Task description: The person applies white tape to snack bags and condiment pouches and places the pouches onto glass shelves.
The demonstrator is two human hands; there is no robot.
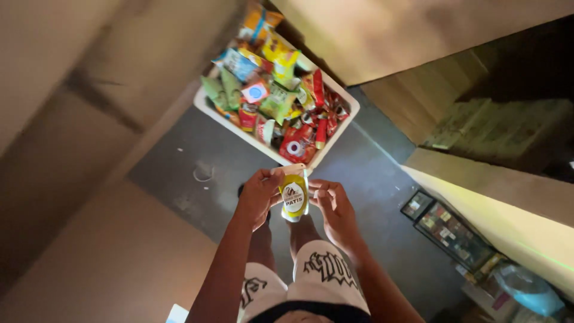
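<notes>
Holding a small yellow-and-white pouch point(294, 196) upright above the grey floor point(371, 179), the left hand point(258, 197) and right hand point(332, 206) pinch its two side edges, fingers closed on it; it hangs just short of the white bin point(206, 106) of snack packets. It looks soft, light and slick; gripping the sealed edges seems safest.

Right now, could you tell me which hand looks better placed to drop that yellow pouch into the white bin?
Probably the left hand: it wraps more of the yellow pouch, while the right hand only touches its edge with its fingertips. The white bin lies straight ahead of both.
</notes>
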